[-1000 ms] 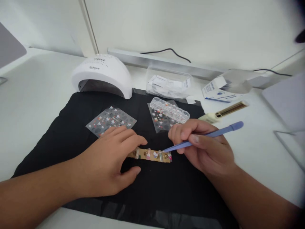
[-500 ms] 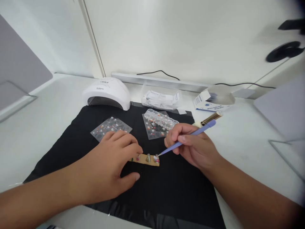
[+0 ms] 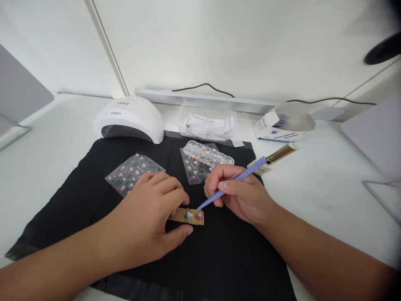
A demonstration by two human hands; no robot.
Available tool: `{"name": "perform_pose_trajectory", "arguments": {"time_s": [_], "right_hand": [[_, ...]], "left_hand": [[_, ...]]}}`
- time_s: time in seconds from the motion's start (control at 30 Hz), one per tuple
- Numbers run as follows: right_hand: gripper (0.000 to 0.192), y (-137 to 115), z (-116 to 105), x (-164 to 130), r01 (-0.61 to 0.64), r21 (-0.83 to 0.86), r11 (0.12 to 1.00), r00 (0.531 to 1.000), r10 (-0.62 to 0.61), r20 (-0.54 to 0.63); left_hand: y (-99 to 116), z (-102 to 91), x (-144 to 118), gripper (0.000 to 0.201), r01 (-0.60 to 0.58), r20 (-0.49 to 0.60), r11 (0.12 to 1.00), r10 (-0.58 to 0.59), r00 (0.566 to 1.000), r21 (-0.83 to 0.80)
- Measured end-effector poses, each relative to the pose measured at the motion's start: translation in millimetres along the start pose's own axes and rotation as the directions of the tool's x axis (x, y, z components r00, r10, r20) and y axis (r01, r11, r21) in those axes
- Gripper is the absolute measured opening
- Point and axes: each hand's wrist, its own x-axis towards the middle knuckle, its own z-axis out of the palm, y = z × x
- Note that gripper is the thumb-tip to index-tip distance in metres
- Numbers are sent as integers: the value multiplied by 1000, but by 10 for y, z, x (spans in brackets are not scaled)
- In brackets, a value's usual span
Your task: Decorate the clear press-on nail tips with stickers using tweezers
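Note:
A narrow tan strip (image 3: 181, 215) lies on the black mat and carries small shiny pieces that look like nail tips. One piece (image 3: 189, 215) is greyish-white, and another with pink on it (image 3: 199, 216) sits by the right end. My left hand (image 3: 153, 215) brackets the strip, with curled fingers above it and the thumb along its lower edge; the strip's left part is hidden. Between the thumb and fingers of my right hand (image 3: 239, 190) is a slim purple tool (image 3: 247, 172), slanted down. Its fine tip is at the greyish-white piece; whether they touch I cannot tell.
Clear sticker sheets (image 3: 125, 173) and a clear compartment case (image 3: 194, 149) lie on the mat (image 3: 78, 188). Behind are a white nail lamp (image 3: 138, 113), a clear box (image 3: 205, 121) of packets and an alcohol pads box (image 3: 278, 131). A gold-capped item (image 3: 282, 152) lies beyond my right hand.
The tool's tip has moved left, from the piece at the strip's right end to the greyish-white one. My left hand has slid right along the strip, its thumb now nearer the edge. The view has shifted slightly.

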Motion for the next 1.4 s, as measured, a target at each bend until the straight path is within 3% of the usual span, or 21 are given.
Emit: {"name": "perform_pose_trajectory", "arguments": {"time_s": [0.33,0.63,1.4], "right_hand": [[7,1,-15,3,-29,-4,1000,1000,29,-7],[7,2,-23,-13,-18,-33,999,1000,18,4],[10,8,-51,-55,-32,-90,995,999,34,29]], "left_hand": [[-17,38,34,3,-27,19,1000,27,999,-7],[-24,22,-5,9,-47,24,999,46,999,3],[-81,60,-52,6,-143,-104,989,145,984,27]]}}
